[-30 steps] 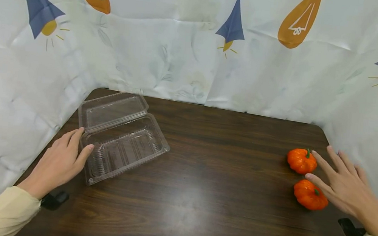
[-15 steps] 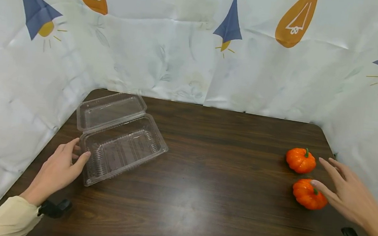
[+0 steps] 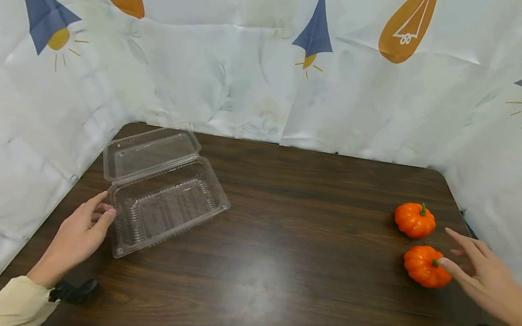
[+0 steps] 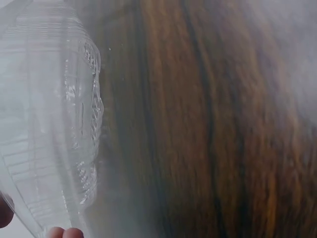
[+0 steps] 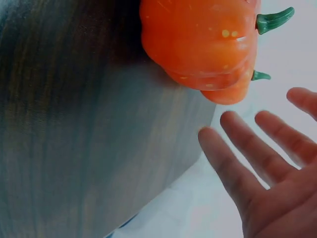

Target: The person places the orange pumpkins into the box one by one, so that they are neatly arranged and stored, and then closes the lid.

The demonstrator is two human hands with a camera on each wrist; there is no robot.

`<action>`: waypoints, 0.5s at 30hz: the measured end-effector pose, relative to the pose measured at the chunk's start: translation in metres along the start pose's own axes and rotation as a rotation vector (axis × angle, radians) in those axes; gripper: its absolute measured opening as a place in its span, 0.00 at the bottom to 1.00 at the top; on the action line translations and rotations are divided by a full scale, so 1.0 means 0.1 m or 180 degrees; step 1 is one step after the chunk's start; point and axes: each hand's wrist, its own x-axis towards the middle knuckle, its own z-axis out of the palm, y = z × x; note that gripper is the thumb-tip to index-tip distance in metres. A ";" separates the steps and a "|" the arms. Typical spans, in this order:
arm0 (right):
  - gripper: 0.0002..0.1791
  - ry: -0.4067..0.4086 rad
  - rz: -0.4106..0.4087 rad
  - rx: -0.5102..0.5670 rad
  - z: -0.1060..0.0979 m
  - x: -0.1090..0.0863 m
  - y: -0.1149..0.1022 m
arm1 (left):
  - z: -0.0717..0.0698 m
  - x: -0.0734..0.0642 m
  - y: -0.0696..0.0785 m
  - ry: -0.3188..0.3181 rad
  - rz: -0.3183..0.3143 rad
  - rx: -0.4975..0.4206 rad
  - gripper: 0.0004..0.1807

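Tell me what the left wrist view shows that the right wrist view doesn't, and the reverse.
Only the left wrist view: the clear plastic box, cut off by the frame, and a few fingertips of the left hand.
Only the right wrist view: an orange pumpkin partly hiding a second pumpkin, and the right hand, fingers apart.
Both: the dark wooden table.

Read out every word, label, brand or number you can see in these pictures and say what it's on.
No readable text anywhere.
Clear container: molded ridges only; any small marks on its lid are too faint to read.
Far pumpkin and near pumpkin: none visible.
Backdrop: printed pictures; the orange shapes carry white line drawings, not letters.
Table: none visible.
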 end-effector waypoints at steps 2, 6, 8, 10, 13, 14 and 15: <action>0.44 -0.0036 -0.0016 0.0080 0.00 -0.02 0.01 | 0.00 -0.01 -0.02 -0.0017 -0.0046 -0.0073 0.35; 0.47 -0.0025 -0.0064 0.0266 0.01 -0.05 0.02 | -0.01 -0.04 -0.06 -0.0044 -0.0051 -0.0318 0.35; 0.48 -0.0033 -0.0074 0.0349 0.03 -0.07 0.04 | -0.01 -0.05 -0.07 -0.0045 -0.0029 -0.0462 0.35; 0.49 -0.0061 -0.0051 0.0410 0.04 -0.08 0.06 | -0.01 -0.06 -0.07 -0.0083 -0.0064 -0.0626 0.36; 0.52 -0.0142 -0.0001 0.0467 0.06 -0.09 0.08 | 0.01 -0.06 -0.08 -0.0152 -0.0195 -0.1027 0.40; 0.52 -0.0167 0.0013 0.0476 0.07 -0.09 0.08 | 0.01 -0.06 -0.09 -0.0184 -0.0263 -0.1283 0.42; 0.52 -0.0187 0.0025 0.0487 0.07 -0.09 0.09 | 0.01 -0.06 -0.10 -0.0216 -0.0328 -0.1562 0.43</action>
